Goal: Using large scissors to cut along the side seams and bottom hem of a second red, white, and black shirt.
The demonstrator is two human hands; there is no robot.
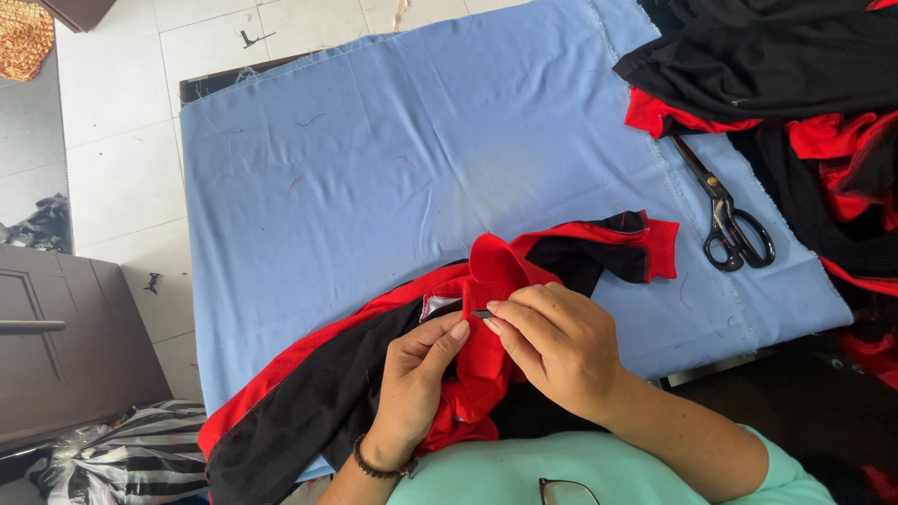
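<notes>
A red and black garment [309, 383] lies on the near edge of a table covered with light blue cloth [402, 168]. My left hand [416, 383] pinches the red fabric near the collar [496, 266]. Right beside it, my right hand [557, 341] pinches a small dark tool [481, 314] at its fingertips, its tip against the red fabric. The two hands almost touch over the red part. A beaded bracelet [379, 466] sits on my left wrist.
Black-handled scissors [730, 220] lie on the blue cloth at the right. A pile of black and red garments [795, 84] fills the far right corner. A dark cabinet [65, 346] and a striped bag [140, 458] stand on the tiled floor at left.
</notes>
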